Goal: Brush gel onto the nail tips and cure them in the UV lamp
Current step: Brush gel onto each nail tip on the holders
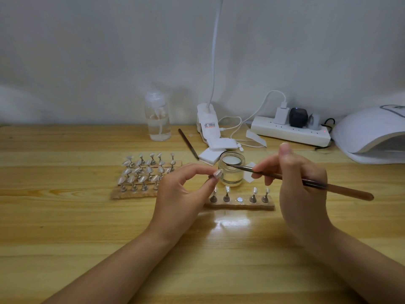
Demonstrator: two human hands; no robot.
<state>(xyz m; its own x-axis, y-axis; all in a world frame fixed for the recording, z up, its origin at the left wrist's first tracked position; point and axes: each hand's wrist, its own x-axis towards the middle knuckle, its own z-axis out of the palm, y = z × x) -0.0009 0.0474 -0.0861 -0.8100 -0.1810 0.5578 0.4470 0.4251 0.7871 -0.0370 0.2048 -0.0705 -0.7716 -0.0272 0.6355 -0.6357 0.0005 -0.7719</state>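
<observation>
A pale wooden table stood against a white wall. On it lay two holder strips of nail tips, one crowded, one sparse, a small glass jar, a clear pump bottle, a spare brush, white pads, a power strip and a white UV lamp.

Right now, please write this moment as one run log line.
left hand: pinches nail tip | right hand: holds brush, bristles at jar rim | lamp: far right
</observation>
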